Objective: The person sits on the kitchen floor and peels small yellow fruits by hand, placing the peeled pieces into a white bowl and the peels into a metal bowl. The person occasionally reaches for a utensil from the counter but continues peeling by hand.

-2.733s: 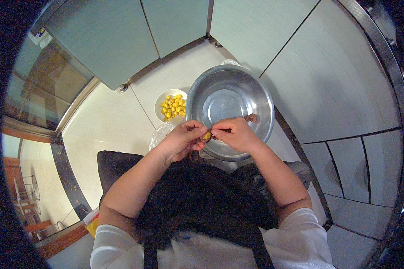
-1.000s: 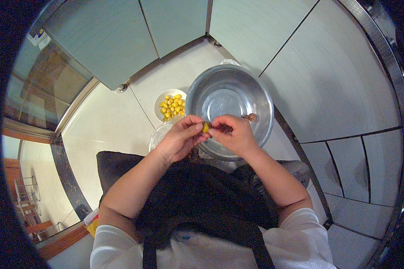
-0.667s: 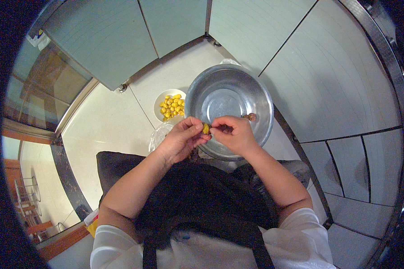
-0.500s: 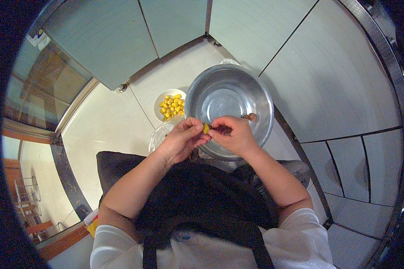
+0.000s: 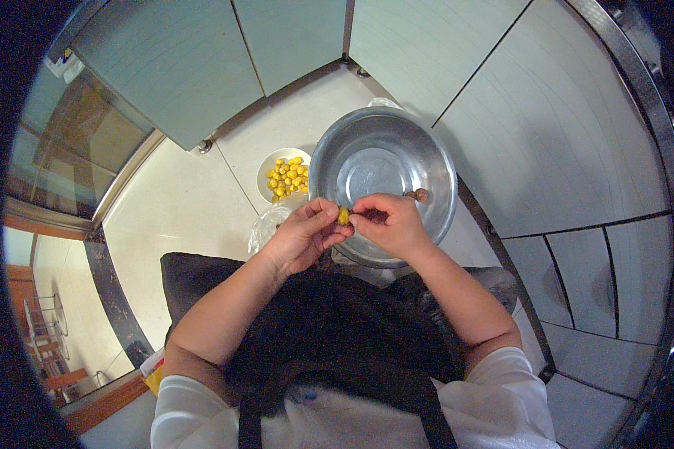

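Observation:
Over the near rim of a large metal basin [image 5: 430,153], my two hands meet at a small yellow chestnut [image 5: 344,216]. My left hand [image 5: 307,232] pinches it between thumb and fingers. From the other side, my right hand [image 5: 389,227] has its thumb and fingertips closed at the chestnut's right edge. Dark brown shell shows around and below my fingers, partly hidden by them. Several peeled yellow chestnuts [image 5: 286,176] lie in a white bowl [image 5: 263,173] left of the basin. A few brown pieces [image 5: 421,195] sit inside the basin near its right wall.
A clear plastic bag [image 5: 265,227] lies beside the bowl, near my left wrist. Pale cabinet doors [image 5: 165,67] stand at the back left, and more cabinet fronts [image 5: 562,127] rise close on the right. Tiled floor [image 5: 180,202] surrounds the bowl. My dark apron [image 5: 337,322] covers my lap.
My right fingertips have shifted slightly at the chestnut, and more of its yellow surface shows. Both arms, the basin and the bowl stay in place.

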The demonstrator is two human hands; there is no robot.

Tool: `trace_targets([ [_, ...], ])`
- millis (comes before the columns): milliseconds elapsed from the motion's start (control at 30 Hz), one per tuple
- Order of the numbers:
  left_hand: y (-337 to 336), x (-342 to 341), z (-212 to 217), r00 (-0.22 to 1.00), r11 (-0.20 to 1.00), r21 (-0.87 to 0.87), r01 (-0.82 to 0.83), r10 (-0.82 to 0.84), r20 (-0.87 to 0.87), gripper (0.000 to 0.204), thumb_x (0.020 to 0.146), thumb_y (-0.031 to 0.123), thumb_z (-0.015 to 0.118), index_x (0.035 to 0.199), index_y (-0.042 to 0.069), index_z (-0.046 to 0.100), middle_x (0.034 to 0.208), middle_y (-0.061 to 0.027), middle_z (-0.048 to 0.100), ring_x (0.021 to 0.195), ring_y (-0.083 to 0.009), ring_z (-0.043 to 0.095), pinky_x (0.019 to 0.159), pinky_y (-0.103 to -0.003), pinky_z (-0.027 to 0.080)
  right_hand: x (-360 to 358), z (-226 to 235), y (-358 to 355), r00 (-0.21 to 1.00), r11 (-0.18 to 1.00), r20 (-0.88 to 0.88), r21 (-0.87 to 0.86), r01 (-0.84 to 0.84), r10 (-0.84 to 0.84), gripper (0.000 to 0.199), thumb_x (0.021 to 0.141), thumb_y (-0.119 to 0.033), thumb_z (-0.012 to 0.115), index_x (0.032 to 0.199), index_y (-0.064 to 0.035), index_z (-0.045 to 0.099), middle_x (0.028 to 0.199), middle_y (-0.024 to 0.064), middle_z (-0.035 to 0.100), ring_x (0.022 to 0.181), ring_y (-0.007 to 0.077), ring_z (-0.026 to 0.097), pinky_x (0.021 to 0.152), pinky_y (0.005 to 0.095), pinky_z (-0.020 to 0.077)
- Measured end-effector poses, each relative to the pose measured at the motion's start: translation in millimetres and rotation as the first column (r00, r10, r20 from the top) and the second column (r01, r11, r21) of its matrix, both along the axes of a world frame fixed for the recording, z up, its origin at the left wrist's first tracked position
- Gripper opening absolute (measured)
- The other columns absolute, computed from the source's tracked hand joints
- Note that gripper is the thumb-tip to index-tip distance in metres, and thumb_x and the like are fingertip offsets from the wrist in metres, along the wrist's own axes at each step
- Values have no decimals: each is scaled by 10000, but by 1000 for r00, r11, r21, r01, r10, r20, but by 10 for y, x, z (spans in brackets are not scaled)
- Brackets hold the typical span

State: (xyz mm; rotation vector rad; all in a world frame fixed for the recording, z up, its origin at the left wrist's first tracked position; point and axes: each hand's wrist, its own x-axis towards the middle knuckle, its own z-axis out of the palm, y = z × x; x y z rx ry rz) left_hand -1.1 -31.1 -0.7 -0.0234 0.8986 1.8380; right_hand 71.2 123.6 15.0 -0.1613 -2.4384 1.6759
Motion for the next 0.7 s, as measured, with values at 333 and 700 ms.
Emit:
trace_targets([
  [333, -8, 7, 29, 1000, 999, -42, 24, -24, -4, 109, 788, 155, 509, 842, 73, 464, 848, -88, 547, 748, -179, 565, 650, -244, 461, -12, -68, 33, 999, 998, -27, 53, -30, 31, 100, 676, -60, 604, 744, 7, 576, 670, 40, 576, 582, 62, 518, 534, 193, 430],
  [700, 7, 12, -8, 998, 999, -41, 26, -29, -56, 122, 790, 145, 504, 860, 54, 463, 848, -90, 545, 747, -180, 564, 654, -245, 464, -2, -57, 41, 999, 998, -5, 41, -36, 37, 119, 650, -65, 627, 729, 6, 573, 649, 38, 574, 572, 60, 514, 533, 193, 430],
])
